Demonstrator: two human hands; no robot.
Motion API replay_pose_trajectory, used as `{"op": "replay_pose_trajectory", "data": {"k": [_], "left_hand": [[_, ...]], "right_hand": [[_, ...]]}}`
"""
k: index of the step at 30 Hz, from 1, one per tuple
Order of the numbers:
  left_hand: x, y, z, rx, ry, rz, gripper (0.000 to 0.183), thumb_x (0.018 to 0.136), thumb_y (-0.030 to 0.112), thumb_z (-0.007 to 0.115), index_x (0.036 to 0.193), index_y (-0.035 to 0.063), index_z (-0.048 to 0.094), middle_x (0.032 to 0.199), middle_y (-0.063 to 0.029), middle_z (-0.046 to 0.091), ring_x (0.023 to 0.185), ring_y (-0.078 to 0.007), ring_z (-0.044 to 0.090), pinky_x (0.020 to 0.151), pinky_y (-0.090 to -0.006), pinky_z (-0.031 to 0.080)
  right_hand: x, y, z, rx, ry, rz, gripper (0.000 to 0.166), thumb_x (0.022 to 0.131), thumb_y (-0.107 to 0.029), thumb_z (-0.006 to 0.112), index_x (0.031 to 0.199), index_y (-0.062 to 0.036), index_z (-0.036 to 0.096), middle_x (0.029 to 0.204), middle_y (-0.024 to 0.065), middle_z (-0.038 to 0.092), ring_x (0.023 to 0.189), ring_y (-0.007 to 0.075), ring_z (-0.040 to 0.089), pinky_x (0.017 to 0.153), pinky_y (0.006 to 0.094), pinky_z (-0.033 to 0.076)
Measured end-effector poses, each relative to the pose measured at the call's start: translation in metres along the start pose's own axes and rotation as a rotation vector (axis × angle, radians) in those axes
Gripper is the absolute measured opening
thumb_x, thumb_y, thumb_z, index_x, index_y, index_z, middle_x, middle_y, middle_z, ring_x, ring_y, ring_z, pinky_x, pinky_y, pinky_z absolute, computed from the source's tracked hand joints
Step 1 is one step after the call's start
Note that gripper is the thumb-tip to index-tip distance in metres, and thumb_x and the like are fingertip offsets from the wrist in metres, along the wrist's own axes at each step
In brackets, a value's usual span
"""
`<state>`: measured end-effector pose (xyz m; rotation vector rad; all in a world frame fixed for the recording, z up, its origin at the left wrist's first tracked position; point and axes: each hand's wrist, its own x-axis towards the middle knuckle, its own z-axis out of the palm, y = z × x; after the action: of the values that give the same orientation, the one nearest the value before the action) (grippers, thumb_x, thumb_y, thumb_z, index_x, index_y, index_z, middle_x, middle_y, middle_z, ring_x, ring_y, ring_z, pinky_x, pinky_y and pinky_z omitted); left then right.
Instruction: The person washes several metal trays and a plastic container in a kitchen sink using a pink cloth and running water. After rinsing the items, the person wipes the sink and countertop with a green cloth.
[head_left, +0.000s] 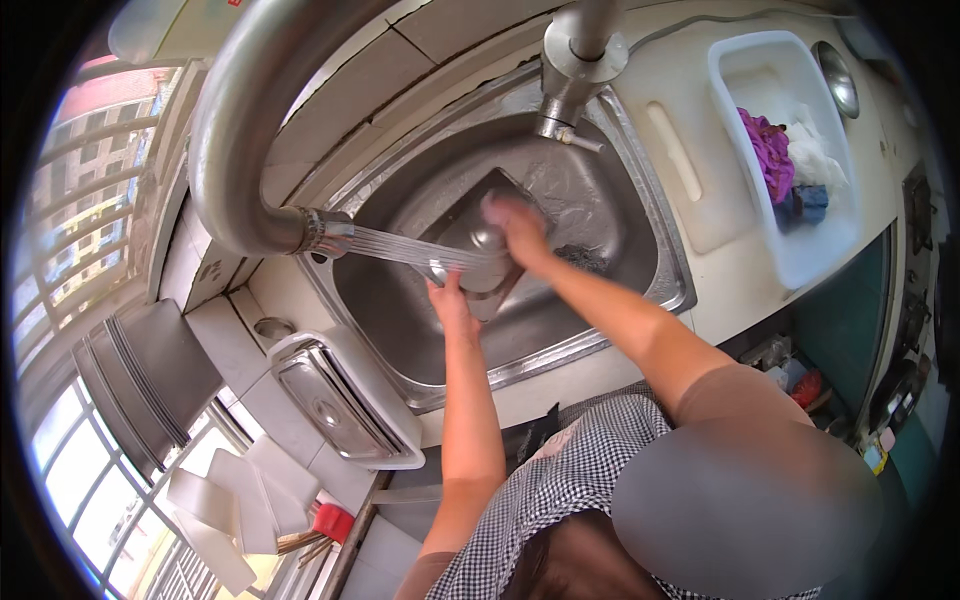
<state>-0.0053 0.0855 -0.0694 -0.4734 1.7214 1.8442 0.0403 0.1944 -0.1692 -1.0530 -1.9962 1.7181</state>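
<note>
A rectangular stainless-steel lid is tilted inside the steel sink basin. My left hand grips its near left edge, thumb on top. Water from the faucet spout streams onto the lid beside that hand. My right hand is over the lid's far right part and blurred by motion. Whether it holds anything is hidden by the blur. A shiny round spot, perhaps a handle, shows between the hands. Dark metal mesh, possibly a scourer or drain strainer, lies on the basin floor to the right.
A white tub with several steel lids stands left of the sink. On the right counter sits a translucent plastic bin with purple, white and blue cloths. A faucet valve rises behind the basin. Stacked pans stand by the window.
</note>
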Motion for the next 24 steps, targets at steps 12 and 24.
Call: {"op": "replay_pose_trajectory", "data": {"k": [12, 24], "left_hand": [[-0.022, 0.025, -0.009, -0.187, 0.057, 0.071, 0.044, 0.083, -0.001, 0.045, 0.125, 0.0052, 0.035, 0.117, -0.0116, 0.047, 0.103, -0.0249, 0.050, 0.086, -0.0383, 0.044], [-0.079, 0.059, -0.030, 0.077, -0.021, 0.142, 0.040, 0.076, 0.005, 0.060, 0.113, 0.0029, 0.045, 0.100, -0.0059, 0.057, 0.089, -0.0154, 0.054, 0.078, -0.0279, 0.043]], "right_hand": [[-0.023, -0.016, -0.018, 0.096, -0.037, -0.154, 0.027, 0.074, -0.008, 0.047, 0.100, -0.0105, 0.053, 0.122, 0.0066, 0.046, 0.114, 0.0306, 0.039, 0.095, 0.0460, 0.026], [0.052, -0.058, -0.044, -0.111, -0.162, -0.199, 0.033, 0.084, -0.016, 0.042, 0.117, -0.0169, 0.047, 0.115, 0.0076, 0.051, 0.093, 0.0252, 0.055, 0.078, 0.0322, 0.043]]}}
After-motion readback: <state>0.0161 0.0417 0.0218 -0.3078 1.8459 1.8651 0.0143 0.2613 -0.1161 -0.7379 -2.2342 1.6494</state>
